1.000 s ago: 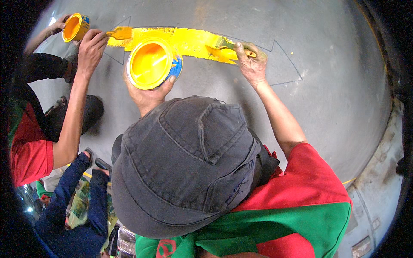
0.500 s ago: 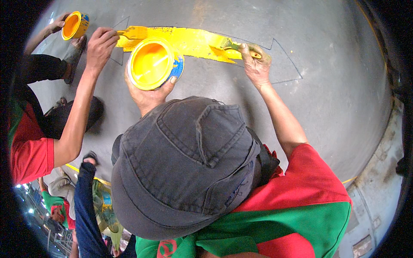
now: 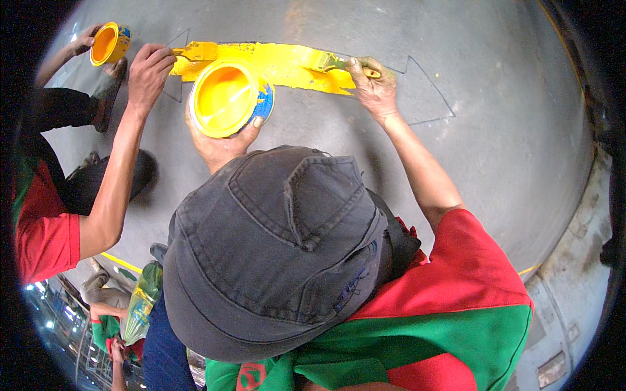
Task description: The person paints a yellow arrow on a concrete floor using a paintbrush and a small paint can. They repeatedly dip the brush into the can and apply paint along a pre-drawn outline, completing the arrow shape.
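My left hand [image 3: 220,148] grips an open paint can [image 3: 264,104], tilted so the yellow paint inside shows. The can has a blue-and-white side and hangs just in front of a painted yellow band [image 3: 274,68] on the grey floor. Held in my right hand [image 3: 378,88] is a paintbrush [image 3: 339,63], its yellow-coated bristles on the band's right part. Part of its handle is hidden by my fingers. At the band's left end, a co-worker's hand [image 3: 149,73] presses another yellow-coated brush [image 3: 195,51]; their other hand holds a smaller paint can [image 3: 111,44].
A drawn outline [image 3: 432,91] of an arrowhead continues right of the band. The co-worker's shoe [image 3: 107,107] is at the left. A dark cap [image 3: 274,247] covers the lower middle. Other people and a plastic bag [image 3: 140,303] are at the lower left.
My right hand and its brush have slid left along the yellow band. The can in my left hand stays nearly in place. At the lower left, a person in dark blue has shifted.
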A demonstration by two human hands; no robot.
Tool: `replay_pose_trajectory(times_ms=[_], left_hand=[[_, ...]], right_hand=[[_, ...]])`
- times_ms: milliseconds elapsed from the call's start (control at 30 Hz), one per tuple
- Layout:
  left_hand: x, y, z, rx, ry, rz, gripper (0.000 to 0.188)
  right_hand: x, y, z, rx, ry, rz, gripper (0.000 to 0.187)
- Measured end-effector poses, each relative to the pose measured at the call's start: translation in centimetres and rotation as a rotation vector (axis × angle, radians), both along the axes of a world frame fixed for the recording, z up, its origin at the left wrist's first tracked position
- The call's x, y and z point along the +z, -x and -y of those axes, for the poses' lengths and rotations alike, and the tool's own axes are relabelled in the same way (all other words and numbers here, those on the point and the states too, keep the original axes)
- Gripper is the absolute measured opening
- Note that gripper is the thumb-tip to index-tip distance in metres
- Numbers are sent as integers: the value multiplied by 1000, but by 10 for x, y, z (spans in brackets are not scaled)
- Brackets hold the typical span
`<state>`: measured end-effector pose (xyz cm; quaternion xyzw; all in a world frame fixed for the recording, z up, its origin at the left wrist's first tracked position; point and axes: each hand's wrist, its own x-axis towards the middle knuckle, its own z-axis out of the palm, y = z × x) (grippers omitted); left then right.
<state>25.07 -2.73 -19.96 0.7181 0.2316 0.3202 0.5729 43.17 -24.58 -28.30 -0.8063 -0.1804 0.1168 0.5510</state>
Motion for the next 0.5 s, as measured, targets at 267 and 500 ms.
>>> replay_pose_trajectory(times_ms=[267, 500], left_hand=[[0, -2, -2, -22, -7, 13, 97], [-1, 4, -10, -15, -36, -29, 102]], right_hand=[[6, -2, 8, -21, 41, 37, 33], [8, -3, 13, -30, -23, 62, 24]])
